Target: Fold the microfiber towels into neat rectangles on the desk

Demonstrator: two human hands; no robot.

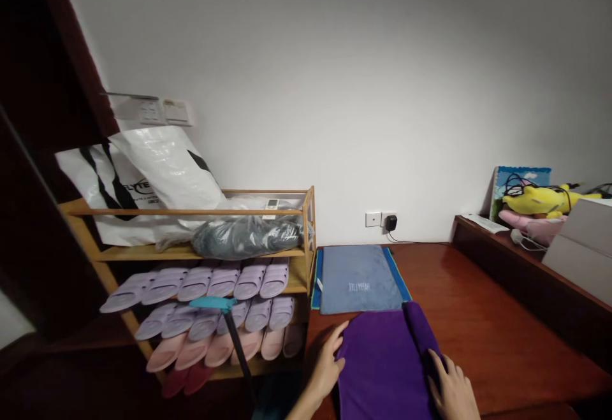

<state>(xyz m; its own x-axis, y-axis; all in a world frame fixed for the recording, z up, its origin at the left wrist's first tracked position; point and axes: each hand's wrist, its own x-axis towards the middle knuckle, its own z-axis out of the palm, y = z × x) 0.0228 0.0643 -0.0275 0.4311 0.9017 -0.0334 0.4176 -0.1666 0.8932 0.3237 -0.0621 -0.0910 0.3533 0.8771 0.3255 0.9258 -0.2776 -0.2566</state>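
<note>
The left hand, at lower center of the frame, has its thumb parted from its fingers; the fingertips touch the left edge of the purple cloth. The right hand, at lower right of center, lays slightly parted fingers on the thick folded right edge; whether they pinch it cannot be told. The cloth lies at bottom center, its near end cut off by the frame. Its far edge adjoins a gray-blue towel. Rightward, the brown tabletop gives lateral room up to the raised ledge at the right. Leftward, room is limited: the tabletop edge runs near the left hand, with the slipper rack beyond, at left of frame.
</note>
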